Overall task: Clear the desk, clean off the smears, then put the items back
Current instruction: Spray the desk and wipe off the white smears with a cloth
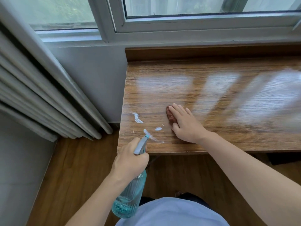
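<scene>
The wooden desk stands under the window, with white smears near its front left corner and a smaller white blob beside them. My left hand grips the trigger head of a ribbed blue spray bottle, whose nozzle points over the desk's front edge toward the smears. My right hand lies flat on a reddish-brown cloth, pressing it onto the desk just right of the smears. Most of the cloth is hidden under the palm.
Grey curtains hang at the left, down to the wooden floor. The window frame runs along the back above a raised wooden ledge. A dark object sits under the desk at right.
</scene>
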`<act>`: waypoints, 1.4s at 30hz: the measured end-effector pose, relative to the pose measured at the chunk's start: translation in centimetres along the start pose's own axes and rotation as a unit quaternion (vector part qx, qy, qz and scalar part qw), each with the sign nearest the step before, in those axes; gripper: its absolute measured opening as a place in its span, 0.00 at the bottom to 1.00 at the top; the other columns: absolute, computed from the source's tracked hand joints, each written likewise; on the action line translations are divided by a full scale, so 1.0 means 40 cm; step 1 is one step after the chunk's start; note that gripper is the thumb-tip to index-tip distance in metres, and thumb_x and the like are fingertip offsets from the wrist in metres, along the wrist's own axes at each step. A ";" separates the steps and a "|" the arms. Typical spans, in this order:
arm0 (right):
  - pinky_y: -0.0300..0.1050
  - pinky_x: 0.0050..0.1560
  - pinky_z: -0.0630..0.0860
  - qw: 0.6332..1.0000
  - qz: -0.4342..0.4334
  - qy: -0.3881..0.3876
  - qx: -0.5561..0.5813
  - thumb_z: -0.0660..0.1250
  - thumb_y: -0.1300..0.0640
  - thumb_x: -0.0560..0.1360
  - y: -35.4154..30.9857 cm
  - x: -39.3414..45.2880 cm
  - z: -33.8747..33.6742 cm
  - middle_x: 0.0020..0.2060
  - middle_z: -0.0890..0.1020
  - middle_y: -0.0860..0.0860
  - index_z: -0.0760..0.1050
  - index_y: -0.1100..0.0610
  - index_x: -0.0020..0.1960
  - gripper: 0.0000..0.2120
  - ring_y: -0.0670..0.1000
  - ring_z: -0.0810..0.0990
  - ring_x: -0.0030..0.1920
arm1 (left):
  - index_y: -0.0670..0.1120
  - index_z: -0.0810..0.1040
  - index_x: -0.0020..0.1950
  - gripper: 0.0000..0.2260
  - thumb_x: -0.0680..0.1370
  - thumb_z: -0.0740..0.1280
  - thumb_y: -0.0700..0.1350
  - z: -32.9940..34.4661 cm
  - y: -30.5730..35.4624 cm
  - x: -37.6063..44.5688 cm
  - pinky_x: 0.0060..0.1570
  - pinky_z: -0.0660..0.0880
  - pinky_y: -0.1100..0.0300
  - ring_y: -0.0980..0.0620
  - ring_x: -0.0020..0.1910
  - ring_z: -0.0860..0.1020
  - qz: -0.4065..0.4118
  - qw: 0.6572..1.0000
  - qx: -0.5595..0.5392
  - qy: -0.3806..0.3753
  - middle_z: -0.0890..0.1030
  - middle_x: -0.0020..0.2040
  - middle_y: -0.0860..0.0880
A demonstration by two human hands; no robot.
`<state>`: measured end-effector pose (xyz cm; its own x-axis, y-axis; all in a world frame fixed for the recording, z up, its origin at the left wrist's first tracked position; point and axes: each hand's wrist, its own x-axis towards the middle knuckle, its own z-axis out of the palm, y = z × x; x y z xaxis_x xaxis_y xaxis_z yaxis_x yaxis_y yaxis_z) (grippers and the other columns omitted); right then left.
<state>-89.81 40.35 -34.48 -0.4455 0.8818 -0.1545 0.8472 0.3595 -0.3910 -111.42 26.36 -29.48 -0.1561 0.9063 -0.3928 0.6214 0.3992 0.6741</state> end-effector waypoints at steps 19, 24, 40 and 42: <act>0.46 0.80 0.37 1.000 0.020 0.009 -0.021 0.45 0.47 0.77 0.079 -0.059 0.007 0.83 0.46 0.49 0.44 0.53 0.84 0.36 0.48 0.41 0.82 | 0.52 0.69 0.43 0.10 0.79 0.67 0.41 0.030 -0.076 -0.075 0.29 0.70 0.55 0.48 0.30 0.73 -0.043 0.981 0.005 0.190 0.73 0.34 0.50; 0.46 0.80 0.36 1.000 0.004 0.008 -0.027 0.45 0.46 0.77 0.087 -0.059 0.012 0.83 0.45 0.49 0.44 0.54 0.84 0.36 0.48 0.40 0.82 | 0.50 0.70 0.43 0.08 0.79 0.67 0.42 0.022 -0.072 -0.072 0.30 0.69 0.54 0.48 0.32 0.75 -0.067 0.979 -0.004 0.192 0.74 0.35 0.48; 0.45 0.81 0.41 0.987 -0.121 -0.011 -0.100 0.52 0.35 0.82 0.151 -0.021 -0.027 0.83 0.47 0.46 0.46 0.50 0.84 0.37 0.46 0.42 0.82 | 0.52 0.75 0.48 0.04 0.75 0.67 0.44 -0.015 -0.006 -0.071 0.42 0.82 0.38 0.41 0.42 0.83 -0.065 0.992 -0.046 0.098 0.81 0.44 0.45; 0.45 0.81 0.40 0.995 -0.076 0.002 -0.065 0.54 0.43 0.84 0.122 -0.002 -0.003 0.83 0.48 0.48 0.46 0.50 0.84 0.33 0.47 0.42 0.82 | 0.52 0.76 0.49 0.05 0.77 0.68 0.42 -0.031 -0.014 -0.073 0.41 0.82 0.40 0.43 0.42 0.83 -0.062 0.991 -0.044 0.112 0.81 0.43 0.47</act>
<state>-85.62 42.09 -36.25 -0.5704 0.8154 -0.0985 0.8005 0.5250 -0.2892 -112.24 23.67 -27.93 -0.3996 0.8541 -0.3329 0.5197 0.5103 0.6852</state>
